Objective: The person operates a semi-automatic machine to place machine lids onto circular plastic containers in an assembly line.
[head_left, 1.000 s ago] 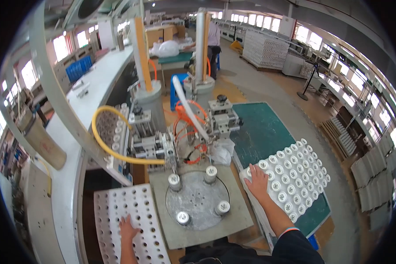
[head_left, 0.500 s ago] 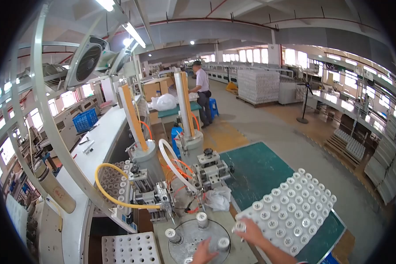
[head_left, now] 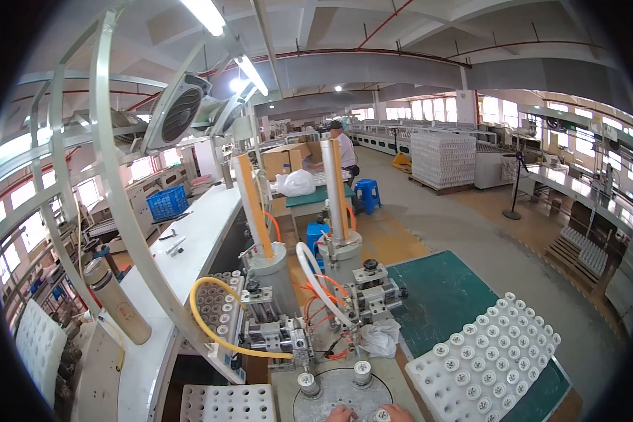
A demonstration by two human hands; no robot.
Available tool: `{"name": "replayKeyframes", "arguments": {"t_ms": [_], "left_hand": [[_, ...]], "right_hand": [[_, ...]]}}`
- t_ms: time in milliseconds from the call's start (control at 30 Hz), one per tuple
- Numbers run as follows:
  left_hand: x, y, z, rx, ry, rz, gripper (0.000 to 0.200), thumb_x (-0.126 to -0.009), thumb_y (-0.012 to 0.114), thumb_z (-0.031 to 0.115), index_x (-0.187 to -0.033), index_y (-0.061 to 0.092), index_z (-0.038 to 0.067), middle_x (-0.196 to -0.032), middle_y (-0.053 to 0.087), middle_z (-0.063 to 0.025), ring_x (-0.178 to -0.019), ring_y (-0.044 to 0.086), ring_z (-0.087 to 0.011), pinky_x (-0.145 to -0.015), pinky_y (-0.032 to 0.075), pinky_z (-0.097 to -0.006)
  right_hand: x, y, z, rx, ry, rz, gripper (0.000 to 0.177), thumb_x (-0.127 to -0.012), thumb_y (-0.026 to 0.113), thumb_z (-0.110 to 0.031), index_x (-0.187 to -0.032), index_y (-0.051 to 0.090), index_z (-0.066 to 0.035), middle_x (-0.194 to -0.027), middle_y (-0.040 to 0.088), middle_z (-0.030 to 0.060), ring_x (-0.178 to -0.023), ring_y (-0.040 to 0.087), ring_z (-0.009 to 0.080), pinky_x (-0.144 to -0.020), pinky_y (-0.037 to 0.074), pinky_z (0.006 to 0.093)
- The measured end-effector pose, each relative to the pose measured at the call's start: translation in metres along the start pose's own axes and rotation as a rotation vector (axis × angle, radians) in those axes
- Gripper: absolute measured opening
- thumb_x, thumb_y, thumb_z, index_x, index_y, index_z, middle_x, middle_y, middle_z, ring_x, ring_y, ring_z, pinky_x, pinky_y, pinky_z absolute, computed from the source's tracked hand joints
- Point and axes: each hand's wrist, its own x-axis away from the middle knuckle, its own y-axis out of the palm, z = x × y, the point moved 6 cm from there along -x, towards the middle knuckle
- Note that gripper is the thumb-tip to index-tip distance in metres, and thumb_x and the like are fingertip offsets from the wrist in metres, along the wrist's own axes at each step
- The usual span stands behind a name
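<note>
A round dispensing turntable [head_left: 330,401] carries two upright white cup-shaped parts: one at its left [head_left: 307,382] under a nozzle, one at its far side [head_left: 362,373]. At the bottom edge my right hand [head_left: 399,413] has its fingers against another white cup-shaped part [head_left: 382,416], which it appears to grip at the turntable's near right. My left hand [head_left: 342,413] is over the near side of the turntable, mostly cut off by the frame, so its fingers and anything in them cannot be made out. To the right, a white foam tray [head_left: 422,373] holds many such parts, with several bare holes on its near left side.
Two dispensing cylinders [head_left: 269,260] with hoses stand behind the turntable. A holed white tray [head_left: 228,404] lies at lower left. A crumpled plastic bag [head_left: 381,339] sits beside the green table [head_left: 429,295]. A co-worker [head_left: 346,151] is at a table farther back.
My right hand has moved from the foam tray's edge to the turntable with a white part. The view has tilted up and turned left, and both hands sit lower in frame.
</note>
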Motion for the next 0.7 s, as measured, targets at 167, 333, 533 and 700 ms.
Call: {"name": "replayKeyframes", "arguments": {"t_ms": [167,333,533,700], "left_hand": [[0.030,-0.031,0.004,0.316,-0.240,-0.079,0.034,-0.075,0.057,0.017,-0.107,0.060,0.005,-0.091,0.059,-0.0198,-0.085,0.058,-0.0363,-0.076,0.046,-0.0448],[0.037,-0.027,-0.006,0.133,0.021,0.109,0.047,-0.078,0.059,0.021,-0.122,0.052,0.006,-0.097,0.058,-0.0209,-0.081,0.061,-0.0337,-0.070,0.050,-0.0422],[0.023,-0.033,-0.002,0.236,-0.154,0.072,0.040,-0.082,0.059,0.023,-0.118,0.055,0.007,-0.105,0.059,-0.0219,-0.083,0.062,-0.0359,-0.074,0.051,-0.0414],[-0.007,0.003,-0.010,0.045,-0.095,0.077,0.036,-0.078,0.064,0.026,-0.107,0.061,0.005,-0.100,0.061,-0.0207,-0.085,0.061,-0.0372,-0.074,0.050,-0.0435]], "right_hand": [[-0.011,0.023,0.019,0.258,-0.170,0.086,0.055,-0.075,0.068,-0.031,-0.121,0.053,-0.005,-0.124,0.054,0.0220,-0.098,0.060,0.0370,-0.081,0.049,0.0437],[0.000,-0.007,-0.035,0.147,0.065,-0.095,0.066,-0.071,0.072,-0.040,-0.125,0.051,-0.007,-0.113,0.060,0.0169,-0.083,0.065,0.0290,-0.077,0.051,0.0398],[0.026,0.001,0.027,-0.058,0.435,-0.056,0.059,-0.077,0.067,-0.042,-0.118,0.053,-0.002,-0.108,0.061,0.0206,-0.095,0.061,0.0333,-0.083,0.047,0.0425],[0.038,0.013,0.099,0.008,0.439,0.016,0.052,-0.083,0.062,-0.038,-0.115,0.053,0.002,-0.103,0.061,0.0245,-0.096,0.060,0.0367,-0.084,0.046,0.0438]]}}
